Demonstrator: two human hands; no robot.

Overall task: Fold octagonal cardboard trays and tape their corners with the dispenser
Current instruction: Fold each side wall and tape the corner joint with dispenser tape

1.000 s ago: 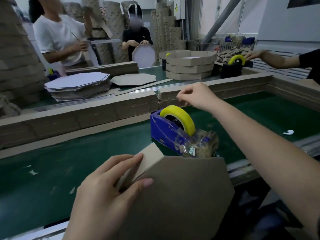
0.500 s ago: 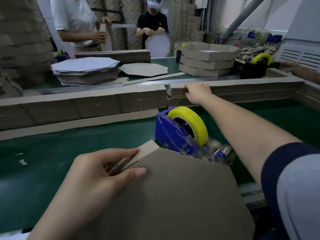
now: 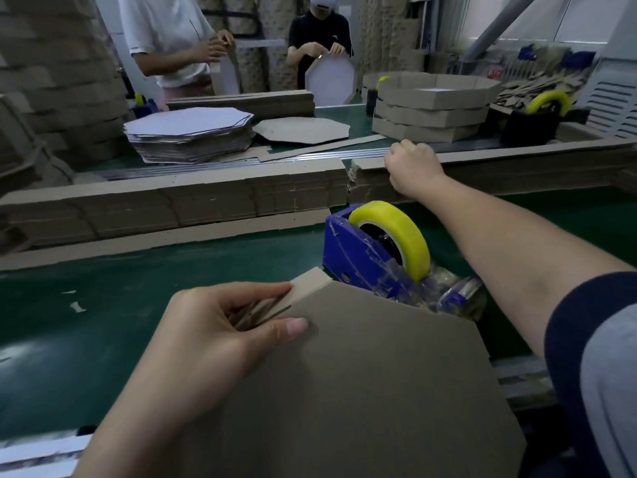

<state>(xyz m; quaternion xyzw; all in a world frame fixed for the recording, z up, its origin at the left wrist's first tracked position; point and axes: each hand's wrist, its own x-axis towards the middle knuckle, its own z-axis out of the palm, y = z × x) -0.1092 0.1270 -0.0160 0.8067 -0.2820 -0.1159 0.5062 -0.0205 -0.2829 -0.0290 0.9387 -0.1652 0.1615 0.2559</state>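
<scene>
Pinching the cardboard tray's (image 3: 372,381) folded corner just in front of the tape dispenser (image 3: 348,251), the left hand (image 3: 213,336) clamps it. Beyond the dispenser, the right hand (image 3: 412,167) curls against the cardboard wall (image 3: 206,205); whether it holds anything cannot be told.

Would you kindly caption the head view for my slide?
Left hand pinches a corner of the tray; right hand, curled, beyond the dispenser.

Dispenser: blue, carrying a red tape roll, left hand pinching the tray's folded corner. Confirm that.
One slip: the head view shows the tape roll is yellow, not red. The dispenser is blue, and the left hand does pinch the tray at its folded corner.
</scene>
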